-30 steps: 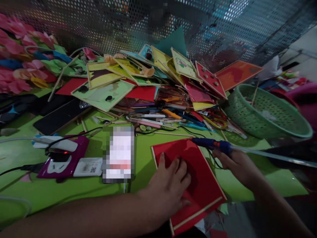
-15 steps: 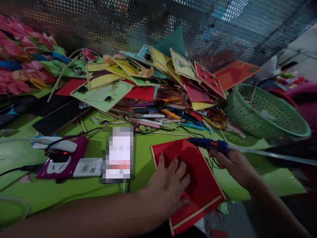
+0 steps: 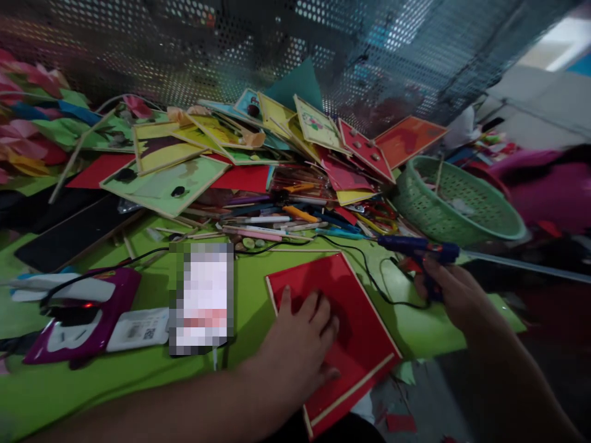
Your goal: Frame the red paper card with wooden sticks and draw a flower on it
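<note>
The left hand [image 3: 300, 344] lies open and flat, fingers spread, palm down on the square red card edged with thin pale wooden sticks [image 3: 357, 323]. It grips nothing and only presses the smooth, slightly glossy sheet. The card sits cornerwise on the matte lime-green surface [image 3: 138, 369], its near corner jutting past the edge at 6 o'clock.

The right hand [image 3: 455, 295] is curled shut round the handle of the blue plastic hot-glue gun [image 3: 418, 247]. The gun is off the card, at about 2 o'clock from it, with its narrow nozzle pointing toward 9 o'clock. A thin black cord [image 3: 369, 271] loops over the surface between gun and card.

At 1 o'clock from the gun stands a round pale-green plastic basket with a perforated wall [image 3: 429, 215]. At 11 o'clock from the card, slim pens and pencils [image 3: 277, 218] lie scattered below a slanting heap of stick-framed paper cards [image 3: 231, 141] in yellow, green and red.
</note>
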{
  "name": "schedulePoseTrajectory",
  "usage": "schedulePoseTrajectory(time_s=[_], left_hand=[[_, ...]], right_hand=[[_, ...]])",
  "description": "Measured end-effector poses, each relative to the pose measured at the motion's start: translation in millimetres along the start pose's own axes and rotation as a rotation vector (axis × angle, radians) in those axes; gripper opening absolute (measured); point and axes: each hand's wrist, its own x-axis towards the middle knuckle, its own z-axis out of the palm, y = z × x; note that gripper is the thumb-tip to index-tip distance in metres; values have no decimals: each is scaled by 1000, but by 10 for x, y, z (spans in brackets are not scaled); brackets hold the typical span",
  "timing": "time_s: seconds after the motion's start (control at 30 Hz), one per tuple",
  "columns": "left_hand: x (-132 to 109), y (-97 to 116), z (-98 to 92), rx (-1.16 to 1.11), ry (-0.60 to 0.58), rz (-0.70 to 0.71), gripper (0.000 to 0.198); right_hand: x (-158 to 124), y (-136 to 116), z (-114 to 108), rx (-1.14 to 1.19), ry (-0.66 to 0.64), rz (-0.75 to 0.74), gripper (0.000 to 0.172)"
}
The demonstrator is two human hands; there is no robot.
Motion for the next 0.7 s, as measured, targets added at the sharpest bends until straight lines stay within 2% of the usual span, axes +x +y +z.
schedulePoseTrajectory(time_s=[0.1, 0.2, 0.4, 0.6, 0.67, 0.7], left_hand=[[20, -3, -10, -21, -52, -22, 72], [21, -2, -9, -16, -56, -30, 72], [10, -12, 19, 8, -11, -16, 70], [16, -15, 28, 0, -9, -18, 70], [16, -6, 22, 0, -13, -15, 71], [15, 0, 19, 1, -14, -11, 71]], right_hand=[[35, 163, -168, 117, 75, 46, 52], [70, 311, -256, 159, 154, 92, 45], [147, 364, -258, 231, 89, 186, 36], [232, 429, -318, -4, 115, 198, 37], [232, 442, -386, -211, 170, 175, 38], [225, 428, -411, -411, 211, 119, 39]])
